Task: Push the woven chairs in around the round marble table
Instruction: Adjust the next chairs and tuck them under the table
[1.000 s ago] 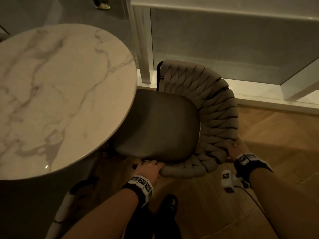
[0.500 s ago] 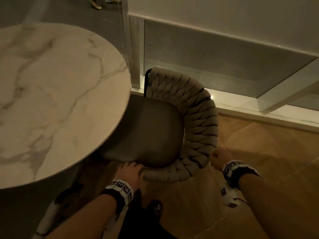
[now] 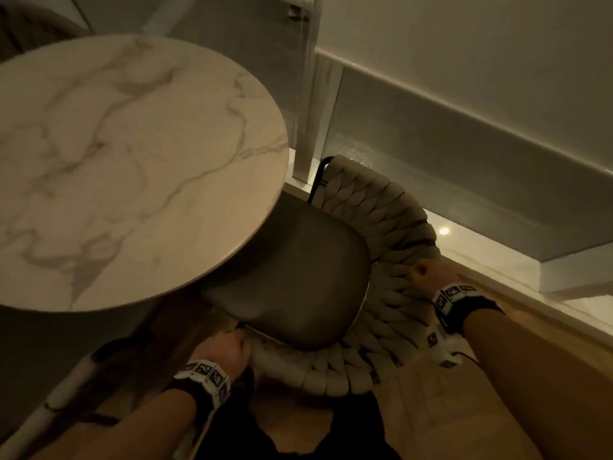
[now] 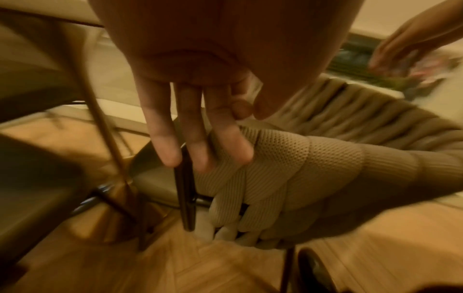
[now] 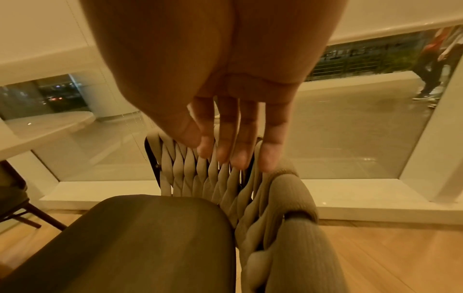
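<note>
The beige woven-cord chair (image 3: 374, 247) with a smooth dark grey padded seat (image 3: 298, 277) is sitting at the centre of the head frame, its seat front tucking under the right edge of the round white grey-veined marble table (image 3: 126, 167) at upper left, its curved knitted backrest facing lower right. The left hand (image 4: 198, 123) is resting straight fingers on the ribbed weave and black metal frame tube (image 4: 186, 196) at the backrest's lower end, gripping nothing. The right hand (image 5: 225, 126) is hovering with relaxed, extended fingers over the backrest's top rim, holding nothing. Herringbone wood flooring (image 3: 447, 410) is lying underneath.
</note>
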Action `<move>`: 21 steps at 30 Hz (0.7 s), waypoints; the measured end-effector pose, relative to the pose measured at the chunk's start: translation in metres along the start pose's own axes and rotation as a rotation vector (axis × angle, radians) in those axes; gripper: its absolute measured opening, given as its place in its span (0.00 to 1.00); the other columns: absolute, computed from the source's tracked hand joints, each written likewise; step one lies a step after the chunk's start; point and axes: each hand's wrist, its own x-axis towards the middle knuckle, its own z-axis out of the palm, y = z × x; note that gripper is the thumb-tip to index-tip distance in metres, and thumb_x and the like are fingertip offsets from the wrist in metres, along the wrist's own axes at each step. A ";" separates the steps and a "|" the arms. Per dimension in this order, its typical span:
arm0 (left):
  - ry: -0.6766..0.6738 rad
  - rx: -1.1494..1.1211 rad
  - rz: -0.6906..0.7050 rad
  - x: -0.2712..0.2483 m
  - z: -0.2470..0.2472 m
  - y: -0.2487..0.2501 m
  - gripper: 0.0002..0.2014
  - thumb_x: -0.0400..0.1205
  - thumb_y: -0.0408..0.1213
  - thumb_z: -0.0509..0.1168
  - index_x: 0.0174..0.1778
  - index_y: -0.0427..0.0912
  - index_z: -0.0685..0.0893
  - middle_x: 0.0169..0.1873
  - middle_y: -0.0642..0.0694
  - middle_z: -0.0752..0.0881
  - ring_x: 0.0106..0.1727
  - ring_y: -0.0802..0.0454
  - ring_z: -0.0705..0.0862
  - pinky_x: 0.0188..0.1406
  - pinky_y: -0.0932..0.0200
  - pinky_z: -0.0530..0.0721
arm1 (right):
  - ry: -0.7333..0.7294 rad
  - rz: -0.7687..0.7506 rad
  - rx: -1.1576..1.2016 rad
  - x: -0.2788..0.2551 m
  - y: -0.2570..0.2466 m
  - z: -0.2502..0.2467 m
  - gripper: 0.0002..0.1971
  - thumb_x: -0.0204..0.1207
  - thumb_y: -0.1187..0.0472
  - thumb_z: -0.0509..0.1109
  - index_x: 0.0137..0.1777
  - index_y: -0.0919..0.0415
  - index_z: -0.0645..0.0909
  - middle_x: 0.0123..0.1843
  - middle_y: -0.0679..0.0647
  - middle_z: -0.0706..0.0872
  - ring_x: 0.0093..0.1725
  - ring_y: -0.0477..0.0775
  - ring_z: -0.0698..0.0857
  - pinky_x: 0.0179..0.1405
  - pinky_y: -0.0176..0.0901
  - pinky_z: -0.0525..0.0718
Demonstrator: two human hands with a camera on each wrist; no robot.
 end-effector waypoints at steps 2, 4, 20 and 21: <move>0.008 -0.054 -0.129 -0.004 0.006 0.009 0.19 0.83 0.54 0.50 0.60 0.54 0.82 0.54 0.44 0.89 0.54 0.43 0.87 0.55 0.50 0.85 | -0.013 -0.035 -0.015 0.030 0.009 -0.008 0.15 0.79 0.56 0.64 0.62 0.62 0.80 0.60 0.66 0.84 0.59 0.67 0.83 0.55 0.49 0.79; 0.006 -0.109 -0.269 -0.014 0.018 0.021 0.20 0.83 0.56 0.49 0.59 0.53 0.81 0.48 0.44 0.87 0.48 0.44 0.86 0.50 0.52 0.84 | -0.012 -0.046 -0.026 0.057 0.019 -0.014 0.23 0.76 0.55 0.68 0.70 0.62 0.74 0.66 0.69 0.78 0.63 0.71 0.80 0.61 0.57 0.80; 0.332 -1.055 -0.685 -0.027 0.102 0.121 0.41 0.78 0.41 0.70 0.82 0.37 0.54 0.76 0.33 0.73 0.73 0.35 0.76 0.72 0.43 0.76 | -0.246 -0.011 -0.064 0.072 0.038 -0.019 0.24 0.87 0.54 0.54 0.73 0.72 0.71 0.71 0.71 0.77 0.68 0.70 0.79 0.60 0.51 0.77; 0.337 -1.040 -0.697 -0.024 0.096 0.115 0.41 0.78 0.40 0.70 0.82 0.36 0.54 0.75 0.33 0.74 0.71 0.34 0.77 0.71 0.43 0.78 | -0.240 -0.021 -0.048 0.073 0.035 -0.018 0.24 0.86 0.53 0.56 0.74 0.71 0.72 0.71 0.71 0.78 0.67 0.70 0.79 0.61 0.51 0.79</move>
